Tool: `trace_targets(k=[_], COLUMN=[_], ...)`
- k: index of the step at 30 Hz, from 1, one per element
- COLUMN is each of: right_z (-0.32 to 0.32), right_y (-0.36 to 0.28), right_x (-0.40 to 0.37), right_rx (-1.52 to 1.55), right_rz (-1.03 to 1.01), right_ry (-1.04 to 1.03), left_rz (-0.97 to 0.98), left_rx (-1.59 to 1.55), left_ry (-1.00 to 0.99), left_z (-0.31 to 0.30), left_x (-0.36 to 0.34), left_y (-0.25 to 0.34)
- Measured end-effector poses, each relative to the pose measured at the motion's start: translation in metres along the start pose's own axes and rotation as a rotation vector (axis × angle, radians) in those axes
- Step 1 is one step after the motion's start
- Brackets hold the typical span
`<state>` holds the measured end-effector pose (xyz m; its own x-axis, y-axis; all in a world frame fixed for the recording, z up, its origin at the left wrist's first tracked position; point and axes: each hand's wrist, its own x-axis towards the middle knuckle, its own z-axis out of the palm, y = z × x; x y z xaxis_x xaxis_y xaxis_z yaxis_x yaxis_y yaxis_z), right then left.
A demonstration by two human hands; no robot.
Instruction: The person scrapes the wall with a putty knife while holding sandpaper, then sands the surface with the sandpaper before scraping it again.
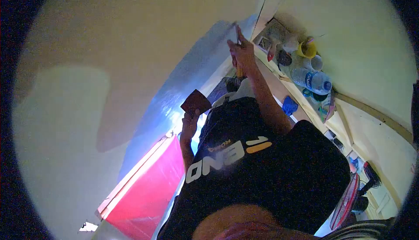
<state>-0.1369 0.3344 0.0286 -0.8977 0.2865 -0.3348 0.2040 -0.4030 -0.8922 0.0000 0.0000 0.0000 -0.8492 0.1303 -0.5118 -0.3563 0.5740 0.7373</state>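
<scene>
My left hand (190,124) is closed on the lower edge of a flat, dark brown square piece (196,102), held up in front of my shirt. My right hand (243,55) reaches up to the wall corner, its fingers closed round a slim tool with a yellowish wooden handle (239,71). The tool's thin tip touches or nearly touches the wall; its exact kind cannot be made out. Around that spot, a bluish-grey patch (200,50) runs down the beige wall (131,26).
Beside my right arm, a ledge carries a clear water bottle (310,79), a yellow cup (307,49), a white cup (313,62) and small items. A blue crumpled thing (290,106) lies lower. A pink-red panel (148,192) stands at lower left, a fan (345,203) at lower right.
</scene>
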Motion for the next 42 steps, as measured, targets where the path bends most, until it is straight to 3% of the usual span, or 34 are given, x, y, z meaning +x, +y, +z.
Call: trace_targets(k=[1,3,5,9,11,13,17,20,23,26,29,32,35,38,39,40,42], right_z=[0.0,-0.03,-0.025,-0.021,-0.018,-0.029,-0.025,-0.031,-0.032,-0.029,-0.044,-0.038,-0.029,-0.042,-0.042,-0.039,-0.025], right_y=[0.003,0.0,0.002,0.005,-0.003,0.005,0.009,0.011,0.017,0.013,0.01,0.023,0.009,0.017,0.011,0.006,-0.005], right_x=[-0.005,-0.018,-0.013,0.007,-0.012,0.002,-0.009,-0.006,0.007,-0.007,0.005,0.008,-0.014,0.025,0.026,0.022,0.001], right_rx=[-0.02,-0.075,-0.013,-0.071,-0.082,-0.023,-0.109,-0.101,-0.047,-0.015,-0.047,-0.116,-0.033,-0.102,-0.15,-0.002,-0.133], right_rz=[-0.013,0.004,0.015,-0.011,0.028,-0.06,0.032,-0.019,-0.055,0.053,-0.041,-0.001,0.018,-0.047,-0.064,-0.077,-0.03], right_ry=[-0.029,-0.006,0.039,0.059,0.01,0.029,0.088,0.08,0.145,0.059,0.038,0.111,0.004,0.139,0.199,0.139,0.08], left_rz=[0.103,0.314,0.56,0.171,0.131,0.084,0.196,0.038,0.028,0.083,0.007,0.066,0.133,0.186,0.127,0.074,0.03], left_rx=[0.212,0.404,0.48,0.273,0.277,0.317,0.259,0.219,0.256,0.166,0.105,0.177,0.079,0.106,0.144,0.184,0.296], left_ry=[0.081,0.167,0.27,0.226,0.2,0.188,0.255,0.211,0.159,0.216,0.216,0.199,0.258,0.262,0.233,0.204,0.128], left_z=[0.001,0.035,0.024,0.017,0.014,0.013,0.019,0.02,0.013,0.019,0.02,0.017,0.023,0.024,0.025,0.022,0.015], left_x=[0.003,-0.01,-0.017,-0.015,-0.021,-0.025,-0.019,-0.017,-0.017,-0.02,-0.013,-0.018,-0.021,-0.027,-0.031,-0.032,-0.022], left_y=[-0.031,-0.035,-0.003,0.036,0.046,0.054,0.037,0.045,0.053,0.066,0.048,0.045,0.055,0.066,0.064,0.063,0.064])
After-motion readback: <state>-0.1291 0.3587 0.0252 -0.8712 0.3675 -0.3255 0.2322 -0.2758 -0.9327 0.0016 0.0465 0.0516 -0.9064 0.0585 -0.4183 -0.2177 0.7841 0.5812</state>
